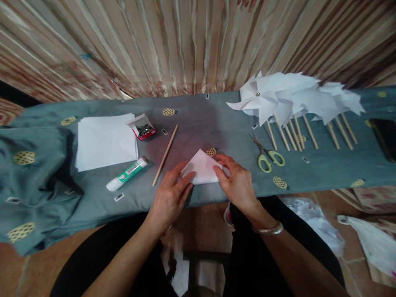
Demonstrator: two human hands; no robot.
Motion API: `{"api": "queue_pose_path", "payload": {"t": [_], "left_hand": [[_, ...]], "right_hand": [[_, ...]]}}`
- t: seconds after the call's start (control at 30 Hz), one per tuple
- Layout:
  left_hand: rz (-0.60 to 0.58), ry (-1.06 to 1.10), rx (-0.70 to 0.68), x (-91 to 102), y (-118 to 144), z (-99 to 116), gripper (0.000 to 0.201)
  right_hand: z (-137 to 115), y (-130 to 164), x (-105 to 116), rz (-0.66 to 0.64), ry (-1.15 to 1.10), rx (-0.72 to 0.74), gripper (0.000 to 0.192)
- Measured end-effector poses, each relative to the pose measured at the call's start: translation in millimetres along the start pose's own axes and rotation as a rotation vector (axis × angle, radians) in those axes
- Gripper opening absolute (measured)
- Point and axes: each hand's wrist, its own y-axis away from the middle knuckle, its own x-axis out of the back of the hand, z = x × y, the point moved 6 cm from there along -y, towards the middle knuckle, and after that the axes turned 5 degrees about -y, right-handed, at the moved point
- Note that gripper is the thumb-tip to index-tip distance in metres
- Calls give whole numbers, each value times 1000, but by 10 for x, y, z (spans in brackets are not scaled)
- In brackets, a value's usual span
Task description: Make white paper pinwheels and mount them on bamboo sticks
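A white sheet of paper folded into a triangle lies on the grey-blue cloth near its front edge. My left hand presses its fingertips on the triangle's left corner. My right hand presses down on the right corner, a metal bangle on its wrist. Both hands lie flat on the paper, fingers spread. A wooden stick lies just left of the paper.
A stack of white paper, a glue stick and a small box of pins sit at the left. Green-handled scissors and a row of finished white pinwheels on sticks lie at the right. A dark phone rests far right.
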Motion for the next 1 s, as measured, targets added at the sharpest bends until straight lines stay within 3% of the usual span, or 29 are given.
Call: {"api": "queue_pose_path", "payload": {"t": [0.4, 1.0], "left_hand": [[-12, -10, 8, -29, 2, -36, 27], [-42, -27, 32, -48, -27, -58, 27]], "right_hand": [[-151, 29, -44, -15, 146, 254, 30], [-135, 17, -89, -15, 161, 236, 28]]}}
